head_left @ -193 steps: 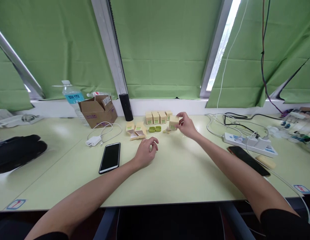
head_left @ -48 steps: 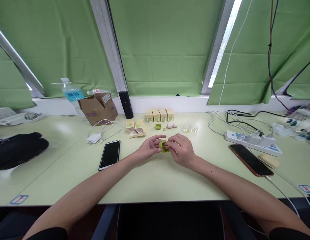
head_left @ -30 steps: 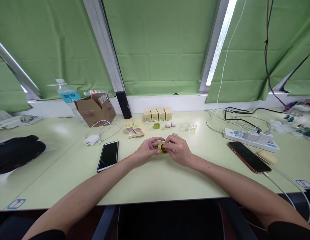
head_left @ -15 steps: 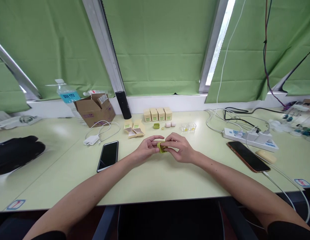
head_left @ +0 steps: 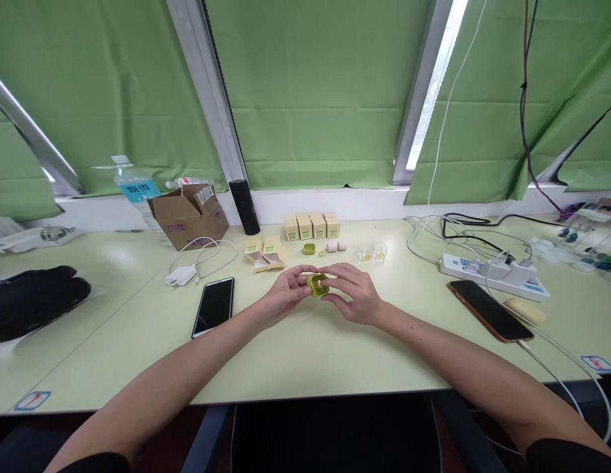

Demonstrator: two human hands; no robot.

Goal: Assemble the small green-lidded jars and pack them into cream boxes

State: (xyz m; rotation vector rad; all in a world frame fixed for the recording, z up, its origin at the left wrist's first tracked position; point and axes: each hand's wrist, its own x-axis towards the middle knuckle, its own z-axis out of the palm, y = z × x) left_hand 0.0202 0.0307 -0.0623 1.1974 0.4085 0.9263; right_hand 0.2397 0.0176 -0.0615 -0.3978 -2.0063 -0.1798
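A small olive-green open case (head_left: 314,289) is held just above the table, its hollow side turned toward me and to the right. My left hand (head_left: 288,292) is closed on its left side, thumb in front and fingers behind. My right hand (head_left: 352,292) grips its right edge, with fingertips at the upper rim and the thumb near the lower edge. Something small and pale shows inside the hollow, too small to name. Behind the hands sit another green case piece (head_left: 309,249), a tiny yellowish part (head_left: 321,253), two pale pink pieces (head_left: 336,246) and clear plastic cups (head_left: 372,251).
Several small cream boxes (head_left: 312,226) stand in a row at the back, with opened ones (head_left: 265,255) to their left. A phone (head_left: 213,307) lies left, another phone (head_left: 489,310) right beside a power strip (head_left: 497,276). A cardboard box (head_left: 190,220) and black cylinder (head_left: 244,208) stand back left.
The green case has turned so its hollow faces me more. My right fingers have drawn back from inside it to its rim. The view has shifted slightly.
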